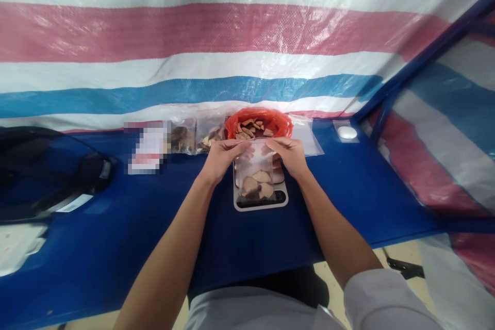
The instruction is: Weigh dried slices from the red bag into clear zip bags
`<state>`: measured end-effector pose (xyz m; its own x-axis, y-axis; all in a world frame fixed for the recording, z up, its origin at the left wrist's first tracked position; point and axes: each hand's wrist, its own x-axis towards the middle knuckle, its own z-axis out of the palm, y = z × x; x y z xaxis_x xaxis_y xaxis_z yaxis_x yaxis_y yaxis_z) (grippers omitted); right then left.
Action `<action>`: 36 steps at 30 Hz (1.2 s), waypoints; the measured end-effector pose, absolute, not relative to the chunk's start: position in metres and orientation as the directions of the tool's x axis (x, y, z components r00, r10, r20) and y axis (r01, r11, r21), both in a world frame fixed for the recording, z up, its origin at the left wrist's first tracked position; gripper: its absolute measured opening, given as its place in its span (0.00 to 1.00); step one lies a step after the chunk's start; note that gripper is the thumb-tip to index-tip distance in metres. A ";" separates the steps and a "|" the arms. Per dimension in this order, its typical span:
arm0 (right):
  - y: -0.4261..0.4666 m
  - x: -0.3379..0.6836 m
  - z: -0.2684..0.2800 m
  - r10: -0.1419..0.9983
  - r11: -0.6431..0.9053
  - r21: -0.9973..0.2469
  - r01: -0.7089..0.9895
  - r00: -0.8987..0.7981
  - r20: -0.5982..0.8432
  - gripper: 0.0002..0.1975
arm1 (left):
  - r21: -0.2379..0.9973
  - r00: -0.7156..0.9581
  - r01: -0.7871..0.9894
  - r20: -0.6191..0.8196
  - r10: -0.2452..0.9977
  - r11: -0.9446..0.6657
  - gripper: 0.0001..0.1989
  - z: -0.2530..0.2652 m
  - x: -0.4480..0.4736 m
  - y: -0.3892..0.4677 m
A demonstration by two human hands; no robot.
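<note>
Between both hands hangs a clear plastic zip bag (255, 165) with several pale, dried slices (258, 185) in its lower part. My left hand (224, 155) pinches the bag's top edge on the left. On the right, my right hand (288, 153) pinches the same edge, thumb and fingers pressed together. Below and behind the bag is a white kitchen scale (240, 207), partly hidden by it; its dark display shows at the lower right. Just beyond the hands stands an open red plastic bag (284, 122) holding more brown dried slices (253, 126).
Clear bags of dried pieces (209, 134) lie left of the red bag, beside a blurred-out packet (149, 147). Flat clear bags (312, 136) and a small bag with a white oval item (347, 132) lie right. A black object (96, 170) occupies the blue table's (154, 237) left.
</note>
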<state>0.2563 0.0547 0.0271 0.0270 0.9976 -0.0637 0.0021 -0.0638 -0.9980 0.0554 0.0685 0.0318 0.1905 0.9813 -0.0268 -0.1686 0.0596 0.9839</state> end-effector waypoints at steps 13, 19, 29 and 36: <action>0.055 0.241 0.025 0.994 0.109 -0.994 -0.001 0.010 0.109 0.17 | 0.994 0.154 -0.110 -0.002 0.988 0.019 0.18 0.041 0.052 0.060; 0.052 0.246 0.029 0.999 0.038 -0.999 -0.015 -0.021 0.038 0.20 | 0.993 0.059 -0.121 0.016 0.998 -0.009 0.17 0.041 0.052 0.057; 0.047 0.236 0.043 0.982 0.087 -0.996 0.001 -0.166 0.086 0.15 | 0.977 -0.068 -0.207 0.038 0.997 -0.051 0.17 0.066 0.043 0.066; 0.075 0.212 0.053 0.985 0.069 -0.996 -0.059 -0.157 0.077 0.14 | 0.925 -0.091 0.279 0.292 0.952 -0.257 0.24 0.068 0.004 0.067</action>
